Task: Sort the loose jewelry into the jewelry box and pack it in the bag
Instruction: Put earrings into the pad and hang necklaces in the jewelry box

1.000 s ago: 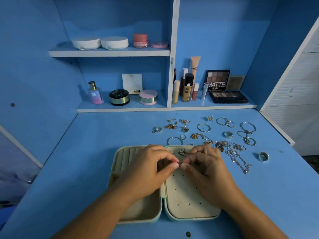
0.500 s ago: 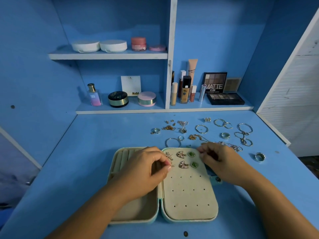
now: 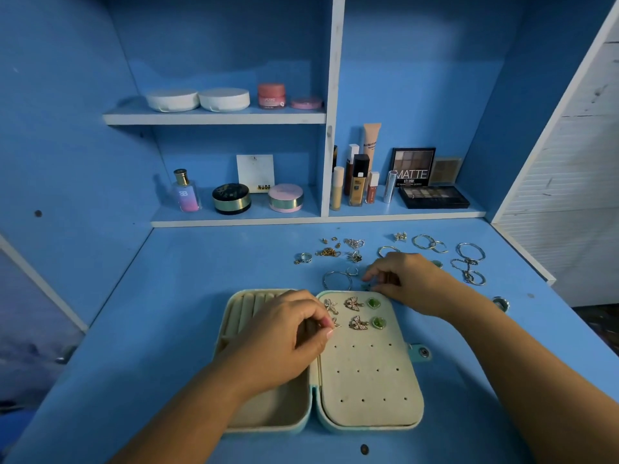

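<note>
Mint-green hinged jewelry box with cream lining (image 3: pixel 370 386) lies open, lower centre, six stud earrings (image 3: pixel 359 322) pinned along its top; right hand (image 3: pixel 410 284) is off the panel now, out at the loose silver and gold jewelry (image 3: pixel 467 262) just above, likely after the next piece, fingertips (image 3: pixel 372 273) curled close, grip unclear; left hand (image 3: pixel 284 338) pinches the lower-left stud (image 3: pixel 336 323)

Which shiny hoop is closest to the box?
The big silver hoop just behind the jewelry box, left of the right hand; the other hoops lie farther back.
</note>
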Demonstrator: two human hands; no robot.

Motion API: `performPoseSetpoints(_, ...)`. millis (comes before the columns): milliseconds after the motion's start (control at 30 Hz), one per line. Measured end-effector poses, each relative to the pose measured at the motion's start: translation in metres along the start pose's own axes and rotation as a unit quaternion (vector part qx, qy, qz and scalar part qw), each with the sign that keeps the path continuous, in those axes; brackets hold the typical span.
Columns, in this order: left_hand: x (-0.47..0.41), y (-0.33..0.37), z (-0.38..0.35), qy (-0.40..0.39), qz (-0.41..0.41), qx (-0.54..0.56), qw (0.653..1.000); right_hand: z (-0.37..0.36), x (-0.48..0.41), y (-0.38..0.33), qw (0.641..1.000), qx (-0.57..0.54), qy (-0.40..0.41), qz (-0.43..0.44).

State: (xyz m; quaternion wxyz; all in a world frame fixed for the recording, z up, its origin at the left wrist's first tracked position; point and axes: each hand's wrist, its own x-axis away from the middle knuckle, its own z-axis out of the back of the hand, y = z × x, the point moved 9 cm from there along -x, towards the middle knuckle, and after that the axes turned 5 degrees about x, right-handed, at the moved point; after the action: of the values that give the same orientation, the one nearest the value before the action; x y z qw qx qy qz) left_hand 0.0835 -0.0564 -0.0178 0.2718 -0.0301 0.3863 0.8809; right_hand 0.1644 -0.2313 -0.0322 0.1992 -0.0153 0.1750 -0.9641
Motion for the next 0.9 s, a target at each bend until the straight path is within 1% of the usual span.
performPoseSetpoints(133, 0.0, -0.001, 0.0, 0.005, -0.007, 0.014, 1.0, -0.004, -0.006, -0.005, 0.998, 0.027, 0.018, 0.046)
performPoseSetpoints(267, 0.0, -0.003, 0.0, 0.006, -0.006, 0.024, 1.0, -0.007, -0.008, -0.013, 0.995, 0.01, 0.04, 0.094)
performPoseSetpoints(333, 0.0, -0.003, 0.0, 0.009, -0.008, 0.027, 1.0, -0.006, -0.01, -0.013, 0.993, -0.003, 0.056, 0.1)
performPoseSetpoints(433, -0.001, -0.004, 0.001, 0.009, -0.005, 0.027, 1.0, -0.002, -0.013, -0.006, 0.992, -0.004, 0.08, 0.096)
performPoseSetpoints(600, -0.002, -0.003, 0.002, 0.012, -0.012, 0.035, 0.999, -0.001, -0.013, 0.002, 0.993, 0.014, 0.087, 0.076)
performPoseSetpoints(700, -0.003, -0.004, 0.003, 0.014, -0.016, 0.037, 0.999, 0.003, -0.011, 0.008, 0.993, 0.011, 0.11, 0.042)
performPoseSetpoints(900, -0.005, -0.005, 0.003, 0.013, -0.017, 0.04, 0.999, 0.022, 0.001, 0.024, 0.987, -0.029, 0.154, -0.016)
